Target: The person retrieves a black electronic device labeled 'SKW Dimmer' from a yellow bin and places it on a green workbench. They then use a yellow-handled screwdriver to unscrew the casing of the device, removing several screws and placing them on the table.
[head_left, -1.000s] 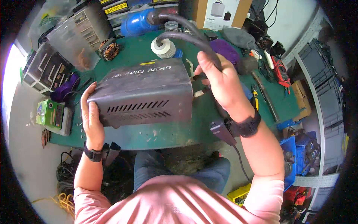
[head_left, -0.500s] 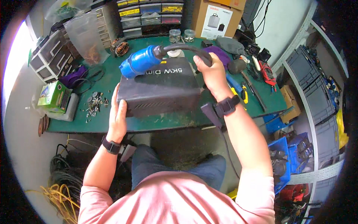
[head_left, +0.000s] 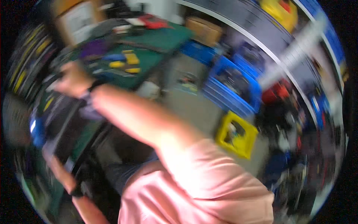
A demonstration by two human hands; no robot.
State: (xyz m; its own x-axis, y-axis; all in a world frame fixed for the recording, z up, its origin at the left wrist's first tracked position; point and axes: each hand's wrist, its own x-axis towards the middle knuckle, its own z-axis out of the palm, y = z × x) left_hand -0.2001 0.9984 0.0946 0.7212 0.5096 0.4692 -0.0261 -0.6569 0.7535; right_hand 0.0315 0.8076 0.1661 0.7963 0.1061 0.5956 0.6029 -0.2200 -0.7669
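The picture is smeared by motion. At the far left, the black metal box (head_left: 64,121) rests on the green workbench (head_left: 164,44). A blue plug connector (head_left: 37,130) shows at the box's left side. My right hand (head_left: 74,80) is closed beyond the box, seemingly round the connector's black cable, though blur hides most of the cable. Against the box's near left corner is my left hand (head_left: 56,164); its fingers are too blurred to read. Yellow-handled pliers (head_left: 130,59) lie on the bench to the right of my right hand.
A red meter (head_left: 152,22) and a purple cloth-like item (head_left: 93,48) are on the bench. Right of it stand a cardboard box (head_left: 203,31), blue crates (head_left: 233,84) and a yellow bin (head_left: 236,135) on the floor. Metal shelving (head_left: 294,56) rises at the right.
The view has swung to the right, so the bench, the box and both hands now appear farther left. More of the floor, bins and shelving shows.
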